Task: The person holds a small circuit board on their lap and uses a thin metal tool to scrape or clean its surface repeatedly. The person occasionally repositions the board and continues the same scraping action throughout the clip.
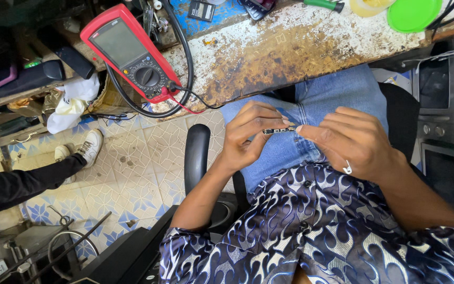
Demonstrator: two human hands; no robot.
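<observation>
- Far left: red multimeter [128,51] lying on the worn bench [290,47], black leads looped beside it.
- Left hand [248,138] over the lap, fingers curled narrow, pinching the left end of a small dark component strip [278,130].
- Right hand [350,142], ringed, fingertips closed on the strip's right end.
- Far right: green lid [413,13] on the bench.

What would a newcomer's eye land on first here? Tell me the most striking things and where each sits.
First, the red multimeter lying tilted on the rusty, paint-flaked workbench at upper left, its black leads looping beside it. Next, at centre, the left hand and right hand together pinch a small dark strip-like part above the blue jeans. A bright green lid sits at the bench's top right.
</observation>
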